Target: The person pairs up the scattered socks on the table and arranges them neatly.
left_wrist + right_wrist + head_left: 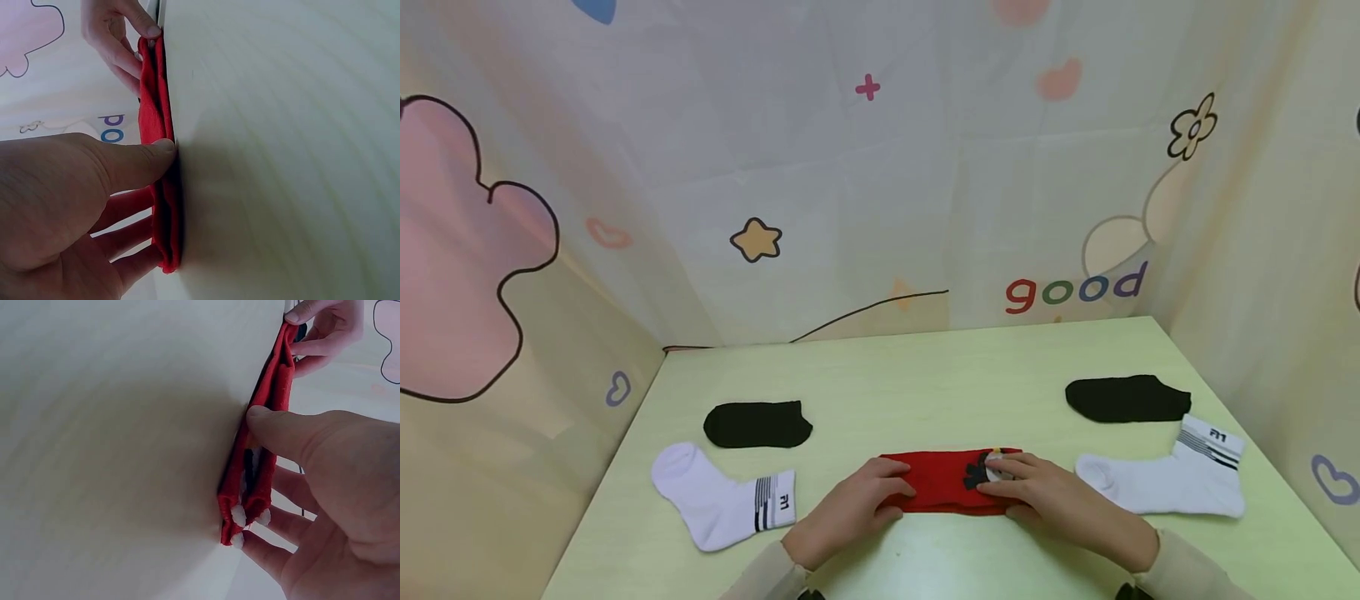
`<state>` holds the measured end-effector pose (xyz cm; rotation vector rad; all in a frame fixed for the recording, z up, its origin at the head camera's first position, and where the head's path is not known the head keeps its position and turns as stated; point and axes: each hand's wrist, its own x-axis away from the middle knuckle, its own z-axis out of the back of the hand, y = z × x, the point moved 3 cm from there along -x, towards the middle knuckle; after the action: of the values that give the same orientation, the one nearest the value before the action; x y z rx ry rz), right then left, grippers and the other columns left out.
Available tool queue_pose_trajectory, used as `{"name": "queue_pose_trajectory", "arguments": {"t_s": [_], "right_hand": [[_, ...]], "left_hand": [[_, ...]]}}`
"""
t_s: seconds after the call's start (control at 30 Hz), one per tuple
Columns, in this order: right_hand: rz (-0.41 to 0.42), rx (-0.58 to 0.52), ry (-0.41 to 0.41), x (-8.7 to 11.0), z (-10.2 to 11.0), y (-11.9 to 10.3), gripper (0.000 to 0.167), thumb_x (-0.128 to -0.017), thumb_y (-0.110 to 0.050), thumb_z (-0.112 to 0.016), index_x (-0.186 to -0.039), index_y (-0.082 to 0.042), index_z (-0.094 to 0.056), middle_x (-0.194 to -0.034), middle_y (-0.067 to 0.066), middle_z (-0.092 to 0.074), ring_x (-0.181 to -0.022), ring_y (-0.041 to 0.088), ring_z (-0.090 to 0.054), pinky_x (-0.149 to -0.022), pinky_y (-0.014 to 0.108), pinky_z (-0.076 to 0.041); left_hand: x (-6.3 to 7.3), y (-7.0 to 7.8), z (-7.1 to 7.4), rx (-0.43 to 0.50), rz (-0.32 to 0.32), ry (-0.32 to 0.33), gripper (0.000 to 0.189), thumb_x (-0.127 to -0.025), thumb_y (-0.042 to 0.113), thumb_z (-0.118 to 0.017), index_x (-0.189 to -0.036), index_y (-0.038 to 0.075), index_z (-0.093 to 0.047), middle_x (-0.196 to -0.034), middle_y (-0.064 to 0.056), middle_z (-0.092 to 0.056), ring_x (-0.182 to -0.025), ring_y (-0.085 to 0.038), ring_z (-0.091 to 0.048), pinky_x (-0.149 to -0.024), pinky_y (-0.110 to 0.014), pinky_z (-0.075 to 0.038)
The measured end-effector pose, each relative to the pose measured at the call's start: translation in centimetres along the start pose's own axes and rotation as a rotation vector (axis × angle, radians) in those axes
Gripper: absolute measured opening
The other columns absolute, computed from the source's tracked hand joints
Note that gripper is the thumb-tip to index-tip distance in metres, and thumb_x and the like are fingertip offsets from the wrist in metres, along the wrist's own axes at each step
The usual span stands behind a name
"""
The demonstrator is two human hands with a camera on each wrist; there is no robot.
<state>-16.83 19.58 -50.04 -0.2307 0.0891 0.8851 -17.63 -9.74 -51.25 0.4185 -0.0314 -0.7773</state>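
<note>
Head view: folded red fabric point(936, 485) resting on the pale surface point(917, 383), front centre, between two white socks point(711, 507); best handled, by judgement, with light, even pressure at both ends, layered edges kept aligned and no twisting or stretching. Left hand point(856, 502) pinching the left end, thumb at the near edge, fingers over the top; right hand point(1051, 498) likewise grasping the right end, fingers reaching onto the black-and-white motif point(976, 473), both forearms angled inward.
</note>
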Motion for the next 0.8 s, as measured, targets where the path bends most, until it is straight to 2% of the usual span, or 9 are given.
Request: {"name": "queue_pose_trajectory", "arguments": {"t_s": [0.2, 0.47, 0.8], "right_hand": [[0.022, 0.0, -0.002, -0.7, 0.3, 0.4, 0.045, -0.087, -0.009, -0.08, -0.129, -0.023, -0.072, -0.138, 0.012, -0.064, -0.128, 0.036, -0.057, -0.096, 0.051, -0.054], [-0.008, -0.013, -0.076, -2.2, 0.6, 1.2, 0.043, -0.09, -0.008, -0.078, -0.13, -0.022, -0.072, -0.14, 0.012, -0.062, -0.129, 0.037, -0.056, -0.099, 0.053, -0.052], [0.056, 0.115, -0.013, -4.0, 0.7, 2.3, 0.042, -0.083, -0.002, -0.083, -0.121, -0.018, -0.076, -0.13, 0.015, -0.066, -0.117, 0.038, -0.061, -0.09, 0.049, -0.057]], "left_hand": [[-0.3, -0.3, 0.2, -0.019, 0.001, -0.011, 0.02, -0.095, 0.013, -0.075, -0.114, 0.015, -0.077, -0.138, -0.007, -0.063, -0.131, -0.022, -0.055, -0.109, -0.031, -0.045], [-1.4, -1.0, 0.5, -0.069, 0.009, -0.008, 0.019, -0.094, 0.011, -0.075, -0.112, 0.013, -0.077, -0.134, -0.008, -0.065, -0.13, -0.022, -0.057, -0.107, -0.031, -0.047], [-3.0, -1.7, 1.3, -0.125, 0.063, -0.034, 0.018, -0.094, 0.011, -0.075, -0.112, 0.014, -0.078, -0.131, -0.005, -0.067, -0.128, -0.022, -0.057, -0.105, -0.032, -0.049]]}}
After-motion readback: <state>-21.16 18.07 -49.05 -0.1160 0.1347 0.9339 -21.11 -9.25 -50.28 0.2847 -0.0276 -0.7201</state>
